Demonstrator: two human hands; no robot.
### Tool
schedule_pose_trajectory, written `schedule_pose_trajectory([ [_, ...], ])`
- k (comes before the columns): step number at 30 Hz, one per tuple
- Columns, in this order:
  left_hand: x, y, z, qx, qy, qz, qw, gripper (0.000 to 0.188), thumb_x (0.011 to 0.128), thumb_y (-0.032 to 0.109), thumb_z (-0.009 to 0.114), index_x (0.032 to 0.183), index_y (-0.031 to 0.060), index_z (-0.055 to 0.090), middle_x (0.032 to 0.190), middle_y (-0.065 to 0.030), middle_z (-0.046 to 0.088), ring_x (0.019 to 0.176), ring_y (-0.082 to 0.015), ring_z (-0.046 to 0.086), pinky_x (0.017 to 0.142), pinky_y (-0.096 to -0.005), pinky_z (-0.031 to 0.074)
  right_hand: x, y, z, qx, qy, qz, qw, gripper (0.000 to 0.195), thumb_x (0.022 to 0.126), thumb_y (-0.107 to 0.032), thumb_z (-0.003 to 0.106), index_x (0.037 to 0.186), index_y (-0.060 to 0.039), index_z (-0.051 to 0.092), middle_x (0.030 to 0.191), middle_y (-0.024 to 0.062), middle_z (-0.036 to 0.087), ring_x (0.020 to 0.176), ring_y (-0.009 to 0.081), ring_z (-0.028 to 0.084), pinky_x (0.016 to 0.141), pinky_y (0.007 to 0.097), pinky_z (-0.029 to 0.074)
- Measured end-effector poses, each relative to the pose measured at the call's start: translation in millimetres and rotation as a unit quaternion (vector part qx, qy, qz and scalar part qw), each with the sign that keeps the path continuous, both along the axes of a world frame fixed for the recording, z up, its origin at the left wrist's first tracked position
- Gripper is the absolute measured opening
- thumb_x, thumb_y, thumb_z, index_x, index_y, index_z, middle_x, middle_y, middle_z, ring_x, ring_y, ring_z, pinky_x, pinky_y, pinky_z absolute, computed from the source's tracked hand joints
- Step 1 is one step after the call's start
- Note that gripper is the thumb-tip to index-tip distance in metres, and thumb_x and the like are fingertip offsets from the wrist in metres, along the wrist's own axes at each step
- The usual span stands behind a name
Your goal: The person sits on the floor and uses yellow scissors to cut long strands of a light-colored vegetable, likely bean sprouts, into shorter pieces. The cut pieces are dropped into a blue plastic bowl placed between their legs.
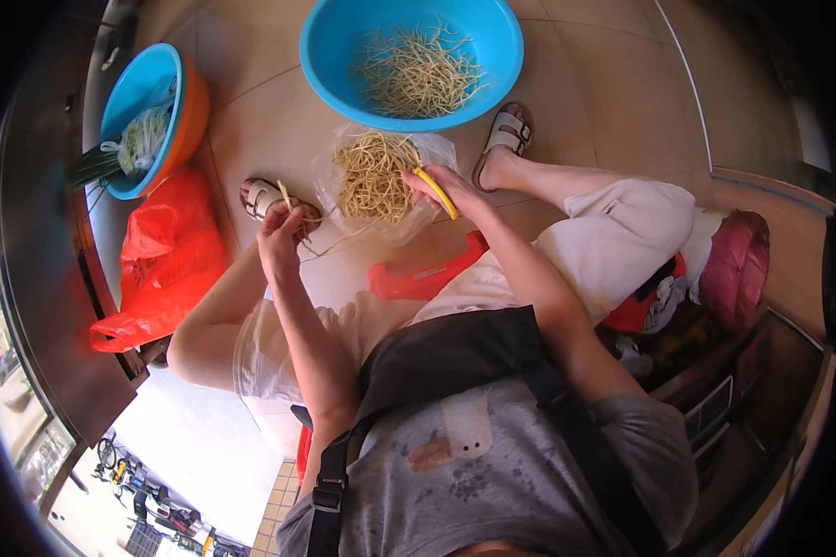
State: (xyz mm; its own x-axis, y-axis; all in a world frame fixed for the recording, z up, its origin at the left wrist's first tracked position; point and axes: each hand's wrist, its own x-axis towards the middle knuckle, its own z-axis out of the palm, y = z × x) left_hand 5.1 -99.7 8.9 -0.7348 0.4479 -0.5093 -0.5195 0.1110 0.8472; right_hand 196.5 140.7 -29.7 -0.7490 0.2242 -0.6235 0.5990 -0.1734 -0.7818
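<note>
My left hand (283,226) pinches a few long, thin, pale root-like strands (284,195) above my sandalled foot, their ends hanging down. My right hand (446,189) holds a yellow-handled tool (436,192), perhaps scissors, whose working end lies over the strands and is hard to make out. Between the hands, a clear plastic bag (440,147) lies spread on the floor, with a tangled heap of the strands (373,177) on it. Just beyond stands a large blue plastic basin (411,124), holding a looser pile of paler strands (421,73).
At the left, a blue basin (115,115) nested with an orange one holds bagged greens (143,139). A red plastic bag (171,244) lies below it. A red plastic stool (425,275) is between my legs. My sandalled feet flank the work area; a cabinet (773,257) stands right.
</note>
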Motion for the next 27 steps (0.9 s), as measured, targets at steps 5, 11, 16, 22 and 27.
schedule_pose_trajectory([
  [5,-5,-5,4,0.028,0.006,0.002,1.0,0.012,0.086,0.002,0.057,0.097,-0.0016,0.059,0.079,-0.0084,0.064,0.067,-0.017,0.064,0.062,-0.0261,0.052,19,-7,20,-0.034,-0.059,0.014,0.998,0.063,0.078,-0.062,0.056,0.078,0.0007,0.056,0.062,0.004,0.051,0.051,0.008,0.048,0.048,0.0213,0.045],
  [11,-11,-7,4,0.101,-0.028,0.011,0.994,0.013,0.089,0.001,0.052,0.102,-0.0001,0.057,0.087,-0.0081,0.062,0.075,-0.0152,0.061,0.064,-0.0272,0.053,22,-26,8,-0.137,-0.059,0.018,0.989,0.068,0.077,-0.068,0.053,0.085,-0.0014,0.055,0.07,0.0067,0.056,0.056,0.0104,0.053,0.048,0.0241,0.048],
  [16,-8,0,22,0.177,-0.066,0.017,0.982,0.018,0.092,0.001,0.047,0.109,0.0,0.053,0.088,-0.0087,0.06,0.079,-0.0161,0.059,0.07,-0.0287,0.052,12,-34,19,-0.207,-0.104,-0.014,0.973,0.068,0.078,-0.07,0.048,0.095,-0.0045,0.051,0.074,0.0086,0.059,0.051,0.0132,0.055,0.048,0.0281,0.05],
  [22,-8,4,20,0.236,-0.079,-0.016,0.968,0.021,0.093,0.002,0.044,0.113,0.0005,0.05,0.09,-0.0079,0.058,0.079,-0.017,0.057,0.072,-0.0297,0.05,0,-35,0,-0.313,-0.054,-0.045,0.947,0.064,0.08,-0.07,0.043,0.091,-0.0073,0.05,0.075,0.0079,0.058,0.057,0.0133,0.054,0.055,0.0323,0.052],
  [27,-7,2,19,0.228,-0.093,-0.008,0.969,0.021,0.093,0.002,0.043,0.113,0.0012,0.05,0.09,-0.0081,0.058,0.079,-0.0167,0.056,0.072,-0.0288,0.049,-9,-31,10,-0.294,-0.038,-0.054,0.953,0.067,0.08,-0.071,0.043,0.094,-0.0058,0.051,0.072,0.0062,0.056,0.061,0.0122,0.052,0.056,0.0336,0.052],
])
